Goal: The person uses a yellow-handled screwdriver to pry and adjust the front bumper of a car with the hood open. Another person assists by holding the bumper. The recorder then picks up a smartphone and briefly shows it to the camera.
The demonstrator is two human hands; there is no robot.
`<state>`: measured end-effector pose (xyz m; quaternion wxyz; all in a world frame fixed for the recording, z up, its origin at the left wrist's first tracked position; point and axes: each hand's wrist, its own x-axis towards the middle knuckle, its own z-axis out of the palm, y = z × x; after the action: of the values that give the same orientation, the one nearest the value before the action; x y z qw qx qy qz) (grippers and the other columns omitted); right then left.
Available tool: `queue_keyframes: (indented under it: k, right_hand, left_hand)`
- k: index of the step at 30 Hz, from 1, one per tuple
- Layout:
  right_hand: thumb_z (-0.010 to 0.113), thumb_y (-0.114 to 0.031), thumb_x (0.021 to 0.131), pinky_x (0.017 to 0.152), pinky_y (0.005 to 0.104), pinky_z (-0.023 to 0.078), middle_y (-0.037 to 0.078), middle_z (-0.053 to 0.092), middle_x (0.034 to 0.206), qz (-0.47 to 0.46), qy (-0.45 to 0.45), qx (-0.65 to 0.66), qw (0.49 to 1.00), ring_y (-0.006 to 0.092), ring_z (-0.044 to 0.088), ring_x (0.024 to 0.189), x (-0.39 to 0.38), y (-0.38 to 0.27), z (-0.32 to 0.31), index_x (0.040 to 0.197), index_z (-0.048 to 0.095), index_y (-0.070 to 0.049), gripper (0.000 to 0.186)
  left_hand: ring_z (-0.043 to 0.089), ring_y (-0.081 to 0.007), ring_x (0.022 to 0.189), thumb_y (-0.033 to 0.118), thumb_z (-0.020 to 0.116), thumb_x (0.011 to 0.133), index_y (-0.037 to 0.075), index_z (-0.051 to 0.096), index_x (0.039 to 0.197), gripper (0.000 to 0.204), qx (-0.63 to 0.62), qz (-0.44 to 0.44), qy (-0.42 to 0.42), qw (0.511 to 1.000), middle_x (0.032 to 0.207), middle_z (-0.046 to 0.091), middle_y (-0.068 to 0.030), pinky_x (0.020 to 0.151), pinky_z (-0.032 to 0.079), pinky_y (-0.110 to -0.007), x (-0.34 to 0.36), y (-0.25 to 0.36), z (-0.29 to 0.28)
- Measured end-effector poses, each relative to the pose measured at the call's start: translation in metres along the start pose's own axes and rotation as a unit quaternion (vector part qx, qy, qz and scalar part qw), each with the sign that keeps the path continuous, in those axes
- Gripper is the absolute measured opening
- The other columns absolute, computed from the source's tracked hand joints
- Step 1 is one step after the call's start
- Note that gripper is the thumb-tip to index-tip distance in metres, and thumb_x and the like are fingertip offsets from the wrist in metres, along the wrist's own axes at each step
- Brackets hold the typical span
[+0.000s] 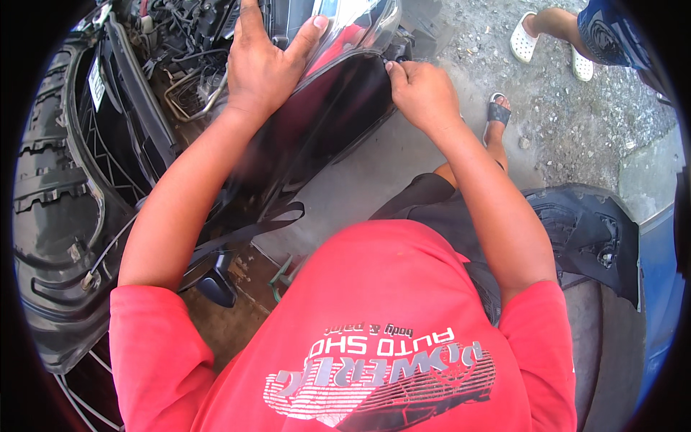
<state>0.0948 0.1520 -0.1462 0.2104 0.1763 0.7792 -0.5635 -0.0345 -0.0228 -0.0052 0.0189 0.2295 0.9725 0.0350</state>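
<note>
My left hand lies on the inner side of a clear-lensed car headlight. Its thumb is spread over the lens, and its other fingertips are cut off by the top of the picture. Below the lens runs a dark, glossy body panel that mirrors red. At the panel's right end, by the headlight's outer corner, my right hand is closed, thumb and forefinger pinching the edge. The curled fingers hide just how much they hold.
An exposed engine bay lies at upper left, beside a large black plastic part. A black strap hangs below the panel. Another person's white clogs stand on gravel. A dark moulded part lies at right.
</note>
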Motion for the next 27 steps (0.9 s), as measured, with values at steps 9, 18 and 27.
queue_keyframes:
  k: [9, 18, 27]
  right_hand:
    - [0.056, -0.043, 0.106, 0.082, 0.0489, 0.057, 0.022, 0.076, 0.083, -0.033, -0.052, 0.046, 0.997, 0.0411, 0.075, 0.082, 0.017, 0.017, -0.030, 0.093, 0.079, 0.000, 0.051]
    - [0.053, -0.039, 0.107, 0.092, 0.0568, 0.059, 0.025, 0.078, 0.098, -0.011, 0.015, -0.192, 0.981, 0.0479, 0.074, 0.099, -0.004, -0.027, -0.029, 0.099, 0.081, -0.004, 0.046]
    - [0.060, -0.047, 0.104, 0.095, 0.0514, 0.059, 0.023, 0.079, 0.103, 0.000, -0.046, -0.115, 0.992, 0.0441, 0.075, 0.103, -0.001, -0.009, -0.039, 0.110, 0.079, -0.001, 0.050]
  left_hand:
    - [0.047, -0.0506, 0.149, 0.040, 0.079, 0.093, -0.004, 0.024, 0.168, 0.103, 0.003, -0.027, -0.006, 1.000, 0.160, 0.044, -0.0397, 0.125, 0.038, -0.049, 0.001, 0.006, 0.000]
    - [0.050, -0.0528, 0.145, 0.045, 0.080, 0.092, -0.001, 0.024, 0.169, 0.106, -0.007, -0.061, -0.015, 0.998, 0.157, 0.047, -0.0395, 0.122, 0.041, -0.052, -0.001, 0.010, -0.003]
    - [0.051, -0.0529, 0.144, 0.049, 0.080, 0.092, 0.000, 0.024, 0.169, 0.108, -0.001, -0.053, -0.004, 0.999, 0.157, 0.048, -0.0387, 0.121, 0.042, -0.052, -0.004, 0.005, -0.003]
